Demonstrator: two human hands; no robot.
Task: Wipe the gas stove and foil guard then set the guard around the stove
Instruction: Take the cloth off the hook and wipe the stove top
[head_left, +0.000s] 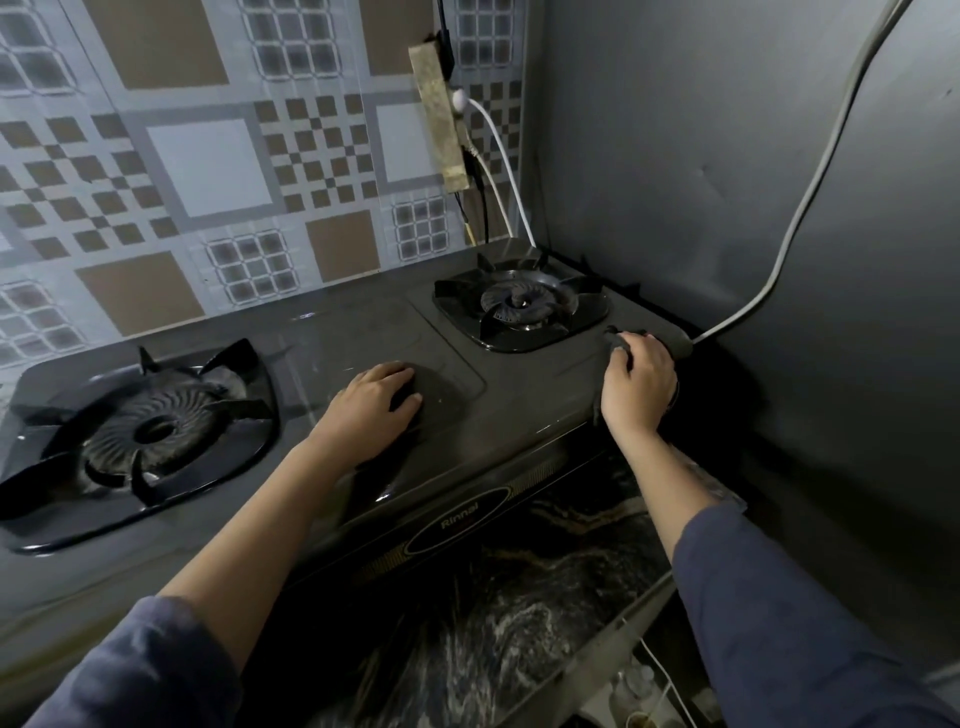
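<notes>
The gas stove (322, 358) sits on the dark marbled bench (519, 623), against the patterned far wall. The right hand (640, 383) clutches a dark cloth (615, 340) at the stove's right near corner. The left hand (375, 405) lies flat at centre, fingers spread, holding nothing.

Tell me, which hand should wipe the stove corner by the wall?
Probably the right hand: it grips a dark cloth at the stove's right edge, nearest that wall. The left hand lies flat mid-stove, holding nothing visible.
</notes>
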